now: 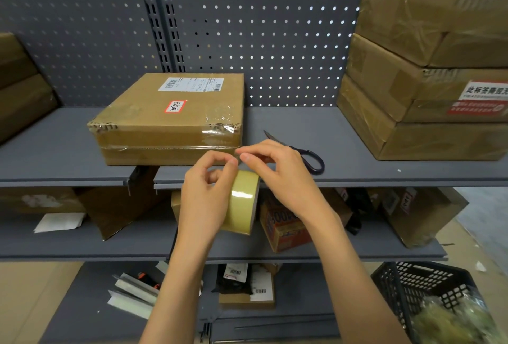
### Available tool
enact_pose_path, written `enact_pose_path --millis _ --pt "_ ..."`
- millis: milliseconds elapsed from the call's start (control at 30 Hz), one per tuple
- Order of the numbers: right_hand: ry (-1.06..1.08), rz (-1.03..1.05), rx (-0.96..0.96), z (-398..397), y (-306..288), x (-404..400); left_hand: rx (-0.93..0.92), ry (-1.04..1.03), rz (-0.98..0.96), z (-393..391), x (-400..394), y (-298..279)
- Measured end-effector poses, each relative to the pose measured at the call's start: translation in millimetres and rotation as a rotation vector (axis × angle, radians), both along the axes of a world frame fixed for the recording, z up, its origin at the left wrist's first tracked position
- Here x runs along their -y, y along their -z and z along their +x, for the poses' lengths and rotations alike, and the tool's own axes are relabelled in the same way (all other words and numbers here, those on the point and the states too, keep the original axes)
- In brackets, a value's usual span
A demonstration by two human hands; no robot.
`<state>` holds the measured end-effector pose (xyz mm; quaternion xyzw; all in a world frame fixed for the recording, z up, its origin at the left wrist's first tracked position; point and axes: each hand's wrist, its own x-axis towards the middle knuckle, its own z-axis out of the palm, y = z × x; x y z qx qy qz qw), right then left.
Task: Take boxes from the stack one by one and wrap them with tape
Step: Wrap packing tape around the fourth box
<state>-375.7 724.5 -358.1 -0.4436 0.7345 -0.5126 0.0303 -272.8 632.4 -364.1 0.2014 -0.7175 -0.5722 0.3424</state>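
Both bare forearms reach forward from below, wrists raised at chest height. The left hand [204, 200] curls its fingers round a tape roll [242, 202], thumb and forefinger bent over its top edge. The right hand [277, 175] arches above the roll, palm down, thumb and forefinger pinched together at the rim, fingertips of the two hands almost meeting.

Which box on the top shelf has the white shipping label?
The lone flat box at centre, just beyond the hands, also bearing a small red-bordered sticker. The boxes stacked at right show only tape and a red-and-white notice label.
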Motion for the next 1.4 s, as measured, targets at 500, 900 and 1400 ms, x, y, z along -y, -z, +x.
enact_pose_path --millis 500,900,1400 --pt "-0.011 0.054 0.029 1.1 -0.1 -3.4 0.044 0.010 -0.038 1.4 -2.1 0.2" --pt "0.018 0.012 0.201 2.2 3.0 -3.9 0.214 0.052 0.260 12.9 -9.6 -13.7" --pt "0.029 -0.074 0.228 6.7 -1.2 3.9 0.263 0.321 0.284 29.9 -5.9 -12.1"
